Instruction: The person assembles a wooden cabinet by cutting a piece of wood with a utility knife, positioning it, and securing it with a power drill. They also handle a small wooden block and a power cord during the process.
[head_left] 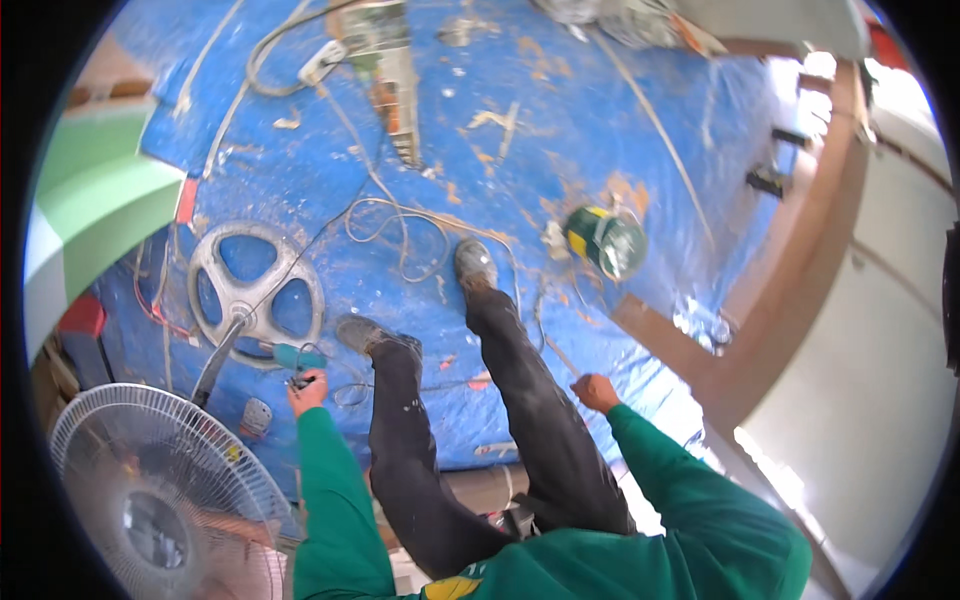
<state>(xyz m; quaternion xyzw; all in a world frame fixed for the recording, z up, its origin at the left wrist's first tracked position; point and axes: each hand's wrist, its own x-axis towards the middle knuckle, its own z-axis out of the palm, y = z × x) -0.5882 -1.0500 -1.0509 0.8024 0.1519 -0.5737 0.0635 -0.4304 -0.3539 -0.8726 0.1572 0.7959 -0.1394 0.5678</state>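
Tangle of cords underfoot on blue tarpaulin

Head view: the person stands on a blue plastic tarpaulin floor cover [560, 110], smeared with brown dust and wood scraps. Taking the grey spoked round fan base [255, 285] as landmark: the left hand [308, 390] sits just below and right of it, its fingers curled shut around a small dark object I cannot make out, touching or just beside a teal-bodied corded power tool [297, 357] that lies at the base's lower right edge. The right hand [596, 392] is far to the right of the base, beyond both dark-trousered legs, loosely fisted and holding nothing that shows.

Thin pale cords [395, 225] loop just right of the base, running past the two grey shoes [476, 266]. In my judgement, a foot could snag a loop and trip the person or drag the teal tool along, since the cords lie slack right at the feet. The slick, dusty tarpaulin could also slide under a step.

Well right of the base lies a green and yellow cylindrical can [604, 241] on its side. Far above it rests a long saw-like machine [392, 75]. Below the base stands a white wire-caged pedestal fan [150, 495]. A brown wooden beam [790, 270] borders the tarpaulin on the far right, with pale wall panels beyond; a green painted surface lies left.
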